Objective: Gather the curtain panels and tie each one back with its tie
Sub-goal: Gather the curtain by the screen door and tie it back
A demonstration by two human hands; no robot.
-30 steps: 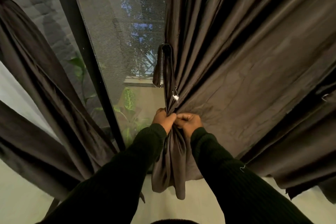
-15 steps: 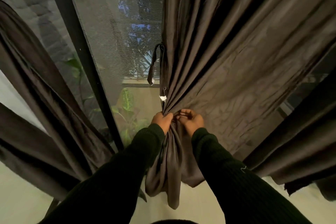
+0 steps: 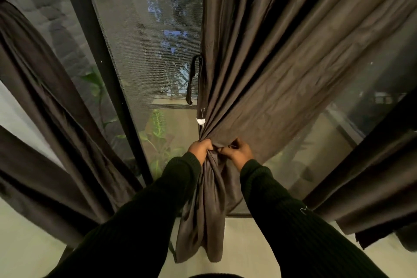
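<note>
1. Both hands, left hand (image 3: 200,147) and right hand (image 3: 237,151), grip the middle curtain panel (image 3: 282,70), bunched dead centre.
2. Its tie (image 3: 193,81) dangles loose at 12 o'clock, so it's not tied yet.
3. The panels at 9 o'clock (image 3: 45,119) and 3 o'clock (image 3: 372,176) look untied too.

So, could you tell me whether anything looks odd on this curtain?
A small white tag sticks out from the curtain edge just above the left hand, and the tie dangles loose, not yet wrapped.
</note>
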